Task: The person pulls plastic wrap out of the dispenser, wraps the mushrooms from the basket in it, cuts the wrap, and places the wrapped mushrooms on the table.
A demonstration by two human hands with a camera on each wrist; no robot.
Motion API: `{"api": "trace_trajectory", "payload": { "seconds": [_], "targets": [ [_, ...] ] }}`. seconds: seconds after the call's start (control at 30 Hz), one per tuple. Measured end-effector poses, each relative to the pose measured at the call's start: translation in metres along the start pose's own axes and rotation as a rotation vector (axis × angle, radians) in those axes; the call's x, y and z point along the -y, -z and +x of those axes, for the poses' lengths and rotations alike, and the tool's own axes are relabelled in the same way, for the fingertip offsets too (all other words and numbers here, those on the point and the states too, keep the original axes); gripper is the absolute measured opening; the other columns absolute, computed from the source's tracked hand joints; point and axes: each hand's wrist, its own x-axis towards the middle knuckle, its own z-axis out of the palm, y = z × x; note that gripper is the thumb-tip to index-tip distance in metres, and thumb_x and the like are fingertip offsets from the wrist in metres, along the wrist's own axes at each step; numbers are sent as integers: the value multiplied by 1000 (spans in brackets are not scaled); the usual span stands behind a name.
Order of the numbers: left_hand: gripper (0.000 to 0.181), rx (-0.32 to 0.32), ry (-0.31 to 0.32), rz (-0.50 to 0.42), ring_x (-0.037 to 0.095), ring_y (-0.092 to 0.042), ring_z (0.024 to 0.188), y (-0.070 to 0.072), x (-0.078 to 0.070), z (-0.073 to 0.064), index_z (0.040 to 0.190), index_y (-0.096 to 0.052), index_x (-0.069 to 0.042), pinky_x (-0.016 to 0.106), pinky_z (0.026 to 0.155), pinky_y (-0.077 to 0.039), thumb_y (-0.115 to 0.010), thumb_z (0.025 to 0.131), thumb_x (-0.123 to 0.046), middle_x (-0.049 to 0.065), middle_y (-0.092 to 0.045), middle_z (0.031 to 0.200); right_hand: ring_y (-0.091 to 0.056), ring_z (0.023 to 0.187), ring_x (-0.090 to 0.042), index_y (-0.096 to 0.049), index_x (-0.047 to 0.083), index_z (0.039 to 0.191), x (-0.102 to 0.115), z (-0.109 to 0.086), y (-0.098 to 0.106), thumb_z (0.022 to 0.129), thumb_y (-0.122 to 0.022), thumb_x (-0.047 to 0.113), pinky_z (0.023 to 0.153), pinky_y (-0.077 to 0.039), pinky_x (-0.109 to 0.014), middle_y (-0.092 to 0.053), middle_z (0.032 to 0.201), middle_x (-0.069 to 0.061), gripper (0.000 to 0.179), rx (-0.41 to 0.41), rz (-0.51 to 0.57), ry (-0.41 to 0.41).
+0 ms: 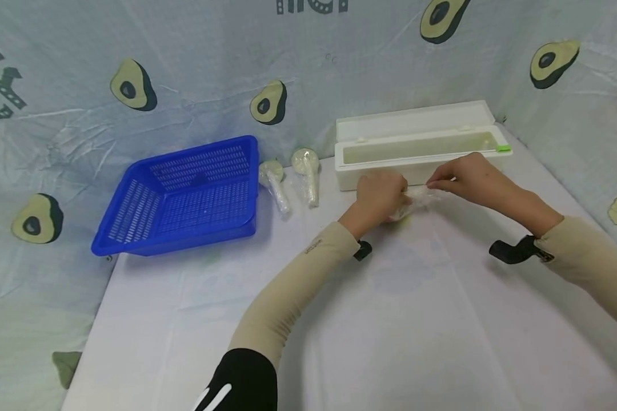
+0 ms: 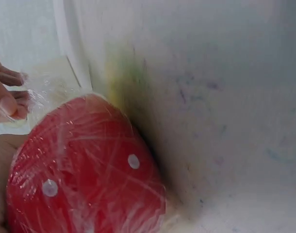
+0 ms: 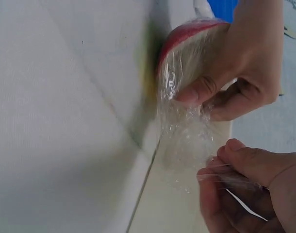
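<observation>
My left hand (image 1: 379,195) grips a red, white-dotted domed thing (image 2: 85,170) wrapped in clear plastic film. Its underside looks cream in the right wrist view, and the left hand hides most of it from the head view. A loose, crumpled end of the film (image 3: 187,145) sticks out past the left fingers, toward the right. Thumb and fingertips of my right hand (image 1: 468,174) pinch that loose end. Both hands are just in front of a long white box (image 1: 370,176) whose lid stands raised.
Two cream, round-headed things with handles, a left one (image 1: 280,197) and a right one (image 1: 312,185), lie film-wrapped on the white tabletop (image 1: 370,331). Left of them stands a blue basket (image 1: 185,242). A green piece (image 1: 503,148) sits at the box's right end. A patterned sheet (image 1: 200,51) hangs behind.
</observation>
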Motion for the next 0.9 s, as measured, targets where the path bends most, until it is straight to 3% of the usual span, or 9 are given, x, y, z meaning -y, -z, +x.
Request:
{"api": "trace_trajectory", "payload": {
  "seconds": [0.17,0.37,0.5,0.63,0.77,0.9],
  "targets": [
    [25,37,36,-2,9,-61,80,3,-1,5,97,-78,-35,36,62,-51,-64,93,-57,-13,-65,89,-58,63,-9,-80,12,85,7,-3,-2,89,-80,12,56,-44,-27,-74,82,2,3,-63,-22,44],
    [29,87,-17,39,11,-64,88,11,0,3,109,-77,-32,39,67,-55,-59,99,-52,-9,-69,100,-63,66,-13,-79,11,84,9,-3,-6,83,-83,6,58,-49,-29,-72,82,0,6,-86,-40,125],
    [28,206,-77,-72,10,-61,91,16,7,4,112,-76,-25,40,74,-52,-60,102,-44,-6,-68,103,-68,73,-16,-80,10,89,10,-2,-8,82,-84,6,62,-54,-32,-73,88,-1,9,-58,-26,136],
    [26,300,-130,-197,9,-53,80,21,17,9,105,-77,-18,32,70,-45,-59,104,-38,-5,-64,92,-71,79,-21,-79,8,92,10,-1,-13,81,-85,7,67,-58,-37,-73,91,-3,12,-6,-14,151],
    [27,327,-154,-193,8,-48,74,28,18,8,94,-73,-18,27,65,-41,-62,102,-41,-7,-58,85,-69,75,-20,-78,10,87,9,4,-20,84,-83,7,65,-57,-36,-74,86,-2,7,4,-5,114],
    [37,313,-120,-136,8,-52,73,31,7,1,88,-67,-20,31,66,-46,-67,94,-57,-8,-57,82,-63,70,-14,-75,12,81,7,9,-20,84,-82,5,62,-51,-31,-72,78,1,11,23,39,10]
  ]
}}
